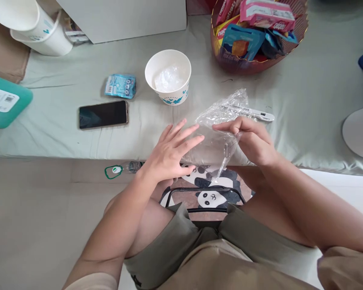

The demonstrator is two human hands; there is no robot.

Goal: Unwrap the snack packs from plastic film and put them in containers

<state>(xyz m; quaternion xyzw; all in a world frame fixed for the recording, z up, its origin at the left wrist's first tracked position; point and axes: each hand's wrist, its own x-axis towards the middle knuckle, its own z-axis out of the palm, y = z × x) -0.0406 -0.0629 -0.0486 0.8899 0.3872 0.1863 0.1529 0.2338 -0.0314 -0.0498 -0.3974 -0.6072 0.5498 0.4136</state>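
Note:
My right hand (255, 139) pinches a crumpled sheet of clear plastic film (211, 117) by its right side, and part of the film hangs over the bed's front edge. Fingers spread, my left hand (172, 155) is at the film's left side; whether it touches the film I cannot tell. Under the film's right end lies a white utility knife (261, 114), partly covered. Beyond my hands stands a white paper bucket (172, 96) with a blue leaf print, holding some clear crumpled plastic.
A phone (103, 115) and a small blue packet (121, 85) lie left of the bucket. A red bowl (245, 66) of snack packs stands at back right. More paper buckets (53, 44) and a green container (6, 102) are at left. A bottle (134, 167) is below the edge.

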